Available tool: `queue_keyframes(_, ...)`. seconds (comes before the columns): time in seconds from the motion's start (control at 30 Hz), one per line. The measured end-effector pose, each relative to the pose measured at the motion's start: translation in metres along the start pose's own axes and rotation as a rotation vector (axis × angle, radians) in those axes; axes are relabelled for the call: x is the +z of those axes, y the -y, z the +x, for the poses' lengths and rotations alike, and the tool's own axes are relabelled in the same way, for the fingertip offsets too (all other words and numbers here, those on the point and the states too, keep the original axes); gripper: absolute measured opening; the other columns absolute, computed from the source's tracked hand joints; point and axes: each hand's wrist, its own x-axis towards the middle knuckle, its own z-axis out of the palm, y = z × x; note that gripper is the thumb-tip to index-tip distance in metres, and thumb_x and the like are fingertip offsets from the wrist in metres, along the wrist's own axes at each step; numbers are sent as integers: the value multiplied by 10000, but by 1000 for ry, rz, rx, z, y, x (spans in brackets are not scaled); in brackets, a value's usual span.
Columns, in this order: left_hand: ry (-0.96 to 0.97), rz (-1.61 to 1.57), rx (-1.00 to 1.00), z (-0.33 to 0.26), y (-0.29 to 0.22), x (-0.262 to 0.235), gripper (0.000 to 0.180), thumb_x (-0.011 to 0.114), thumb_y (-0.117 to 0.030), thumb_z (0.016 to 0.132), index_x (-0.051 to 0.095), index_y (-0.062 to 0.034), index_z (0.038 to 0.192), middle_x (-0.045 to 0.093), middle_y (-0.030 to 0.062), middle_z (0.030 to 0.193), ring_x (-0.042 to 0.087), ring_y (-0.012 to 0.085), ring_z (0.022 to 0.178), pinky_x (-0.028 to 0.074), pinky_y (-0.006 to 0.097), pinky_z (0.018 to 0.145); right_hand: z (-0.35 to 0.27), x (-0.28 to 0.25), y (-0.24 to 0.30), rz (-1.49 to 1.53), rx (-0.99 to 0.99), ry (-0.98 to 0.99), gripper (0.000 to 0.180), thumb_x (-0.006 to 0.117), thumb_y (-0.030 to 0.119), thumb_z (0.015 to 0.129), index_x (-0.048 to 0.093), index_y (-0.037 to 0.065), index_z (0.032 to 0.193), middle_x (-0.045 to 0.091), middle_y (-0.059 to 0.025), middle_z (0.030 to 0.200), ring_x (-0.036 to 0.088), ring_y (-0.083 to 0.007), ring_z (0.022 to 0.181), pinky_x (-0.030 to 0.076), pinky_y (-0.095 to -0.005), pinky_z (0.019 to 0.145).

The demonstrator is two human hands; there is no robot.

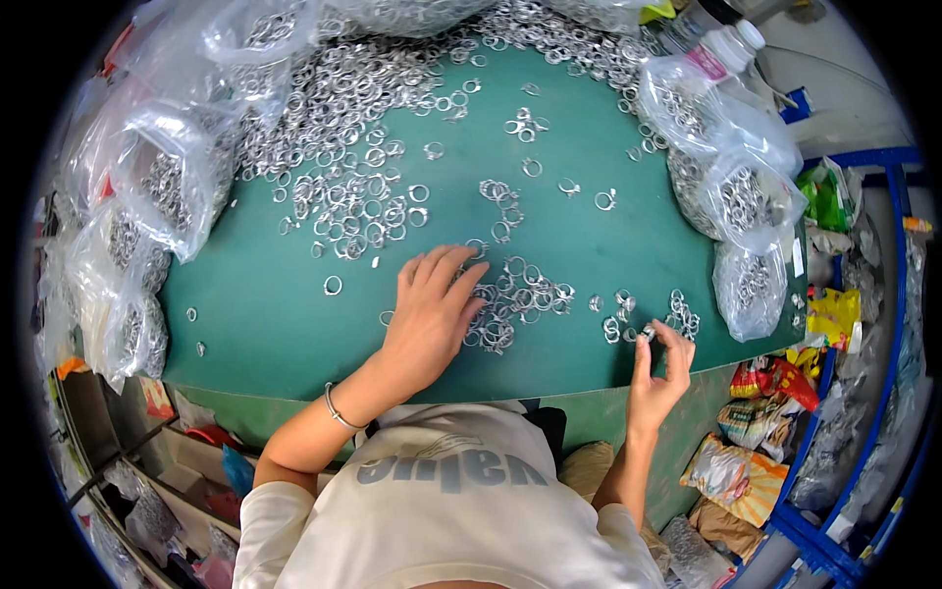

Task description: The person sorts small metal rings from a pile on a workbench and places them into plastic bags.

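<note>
My left hand [427,319] lies palm down on the green table [265,314], fingers spread. Its fingertips touch the left edge of a loose cluster of silver rings [530,294], and the palm hides what is under it. Close to the table's near edge, my right hand [659,388] pinches a single silver ring [649,332] between thumb and forefinger. Just left of that pinch sits a small group of rings [612,330]. Another small heap of rings [683,312] lies right behind the right fingers.
A large spread of rings [334,108] covers the table's far left and back. Clear plastic bags of rings line the left side [162,187] and the right side [746,201]. A white bottle [726,49] stands at the far right. Blue metal shelving [824,540] holds colourful packets beside the table.
</note>
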Motion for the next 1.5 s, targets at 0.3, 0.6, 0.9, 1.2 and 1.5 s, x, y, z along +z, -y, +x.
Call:
queue_keyframes(0.3,192,114,251,17,-50,56,605,705,-273,763,491,-82,1296,364,114,1433,290,365,1341,242,651,1026,2,3,-2,190,-102,188,687,770,277,721,483,4,1281,445,-180,1356,384,-398,1266,312,-452,1040)
queue_keyframes(0.6,358,-564,150,-20,-61,23,350,625,-168,861,580,-52,1188,469,118,1352,441,325,1250,351,489,1031,19,16,-3,197,-296,492,466,728,194,749,596,61,1175,504,-121,1313,383,-351,1304,315,-504,1058)
queue_keyframes(0.9,988,-2062,-964,-76,-46,116,474,413,-317,999,367,-6,1355,424,185,1383,441,263,1273,353,385,1075,-8,17,-9,230,-336,491,268,650,49,794,629,-3,1056,534,-141,1254,451,-367,1241,374,-502,1014)
queue_keyframes(1.2,708,-2476,-948,-70,-70,141,415,406,-347,984,493,-21,1225,508,168,1291,482,281,1226,361,412,1066,-107,19,0,312,-418,296,194,611,-67,729,668,-25,910,617,-172,1064,570,-375,1077,460,-449,904)
queue_keyframes(1.5,1044,-1465,-1009,-37,-89,64,322,564,-351,934,618,-67,790,556,10,659,493,63,543,333,172,419,-60,-9,-16,312,-176,-175,183,585,-75,786,636,-37,958,620,-159,949,596,-314,891,478,-384,801)
